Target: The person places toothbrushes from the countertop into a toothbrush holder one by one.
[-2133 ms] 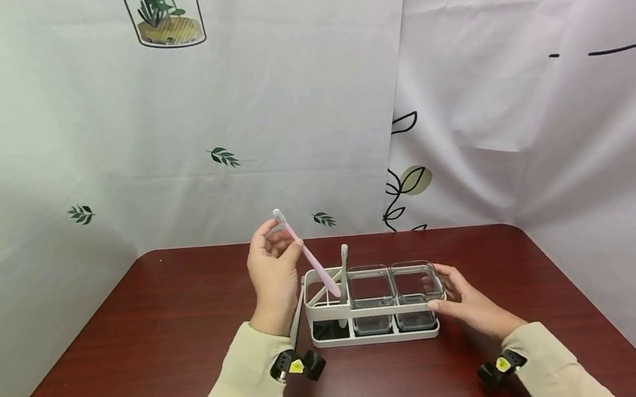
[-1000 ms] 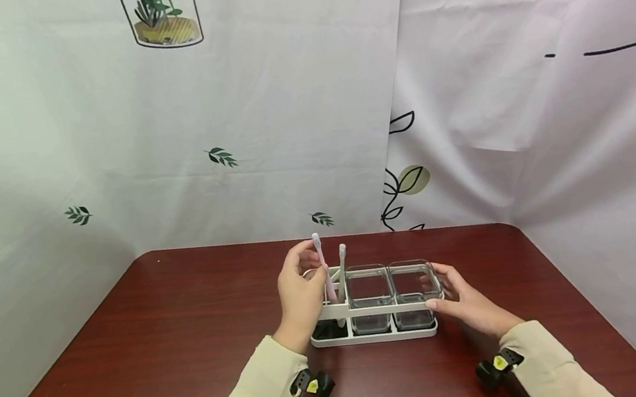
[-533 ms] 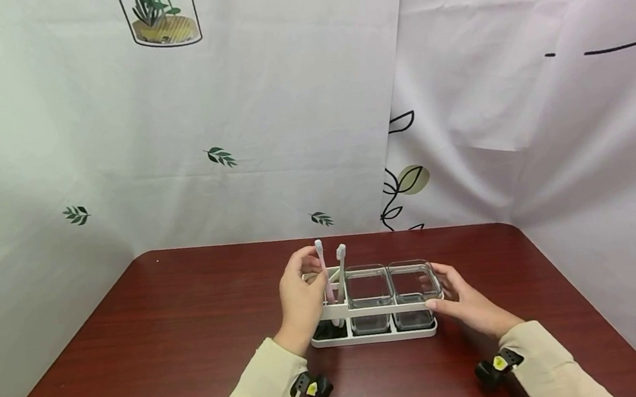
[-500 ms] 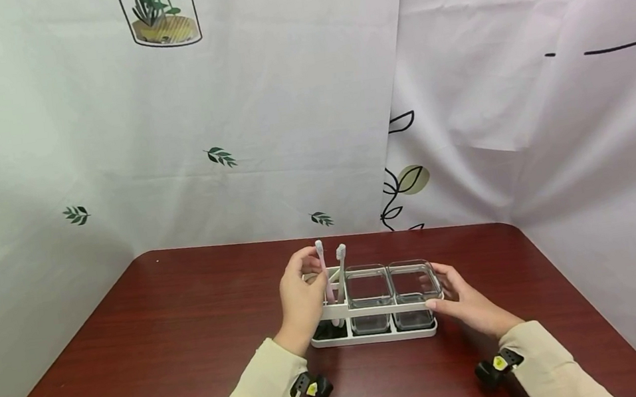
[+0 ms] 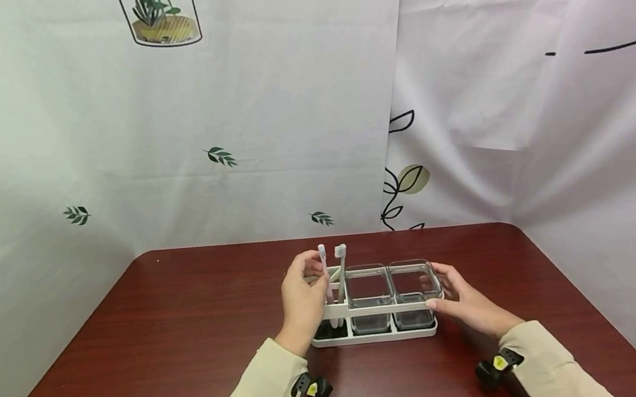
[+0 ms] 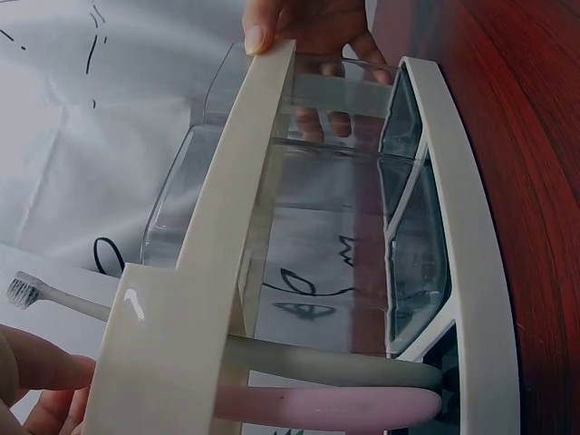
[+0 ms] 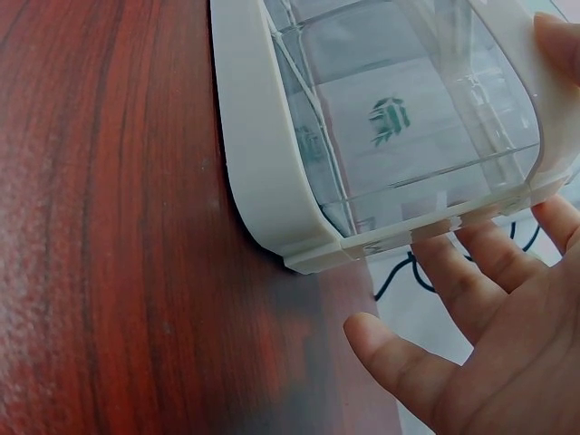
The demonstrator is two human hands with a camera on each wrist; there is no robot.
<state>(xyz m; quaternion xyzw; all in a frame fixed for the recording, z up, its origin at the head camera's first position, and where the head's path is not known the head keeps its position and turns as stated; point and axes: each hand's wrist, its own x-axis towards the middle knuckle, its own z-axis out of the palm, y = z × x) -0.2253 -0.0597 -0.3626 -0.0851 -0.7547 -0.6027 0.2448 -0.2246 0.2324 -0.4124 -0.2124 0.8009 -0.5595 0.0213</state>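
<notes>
A white toothbrush holder stands on the table, two clear cups seated side by side in it. In its left section a grey-green toothbrush leans with the bristles up. My left hand pinches a pink toothbrush near its head; the brush stands upright in the same section. In the left wrist view the pink handle lies beside the grey-green one, both ends close to the dark base. My right hand grips the holder's right end, thumb on the front rail, fingers at the end wall.
The dark red wooden table spreads out around the holder. White printed cloth hangs behind it and at both sides. A small black camera sits on the left wrist, another on the right.
My left hand has moved right and brought the pink toothbrush from a tilt above the holder to upright, then down into the left section. The right hand keeps its grip.
</notes>
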